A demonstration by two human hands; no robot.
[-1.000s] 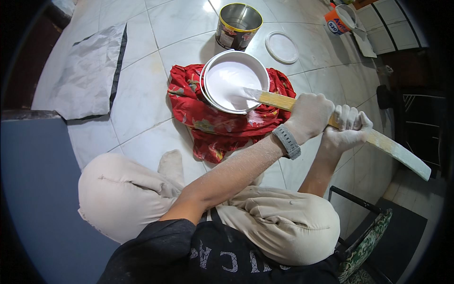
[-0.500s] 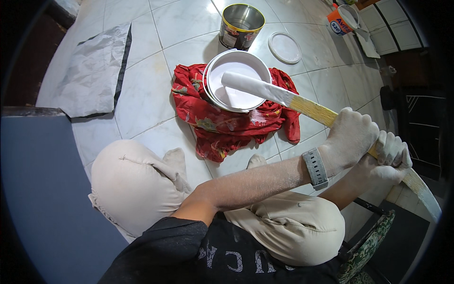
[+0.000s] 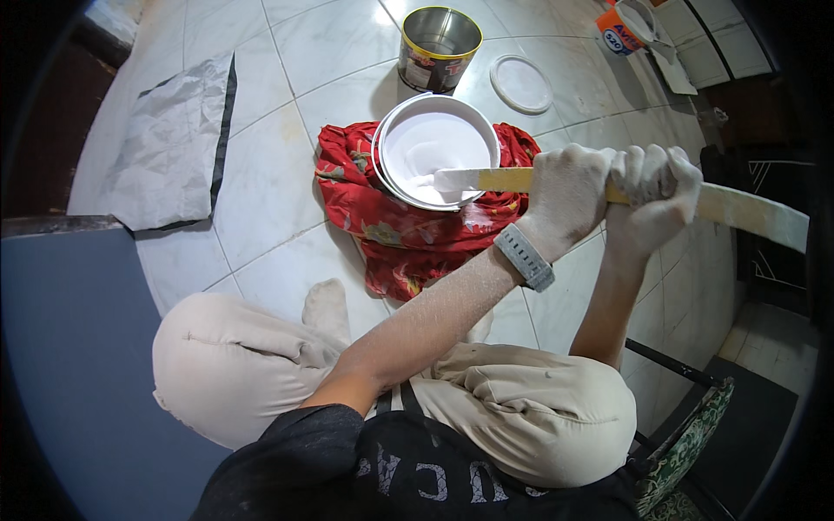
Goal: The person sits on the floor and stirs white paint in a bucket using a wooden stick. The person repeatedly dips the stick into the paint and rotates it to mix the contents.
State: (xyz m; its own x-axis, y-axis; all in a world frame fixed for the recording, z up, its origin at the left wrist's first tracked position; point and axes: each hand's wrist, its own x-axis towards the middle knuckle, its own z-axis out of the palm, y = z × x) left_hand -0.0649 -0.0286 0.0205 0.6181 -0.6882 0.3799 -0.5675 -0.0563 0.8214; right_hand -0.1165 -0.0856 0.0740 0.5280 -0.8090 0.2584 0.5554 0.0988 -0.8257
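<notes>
Beside the white bucket (image 3: 493,146), both hands (image 3: 569,184) (image 3: 653,189) clench a flat yellowish stick (image 3: 506,180), whitened at both ends.

Printed Marks on Three Things

To the far right of the white bucket (image 3: 488,139) there is an orange bucket (image 3: 618,24). On its side one can read a large word, and below this word a number, which stands in a rounded badge (image 3: 612,41). Just beyond the white bucket is a dark tin (image 3: 433,78). It carries printing in pale and reddish colours, but this is too small to read. On the near side of the white bucket, the black shirt (image 3: 304,460) shows large grey letters (image 3: 427,482) with a cracked pattern; folds hide a part of them.
</notes>
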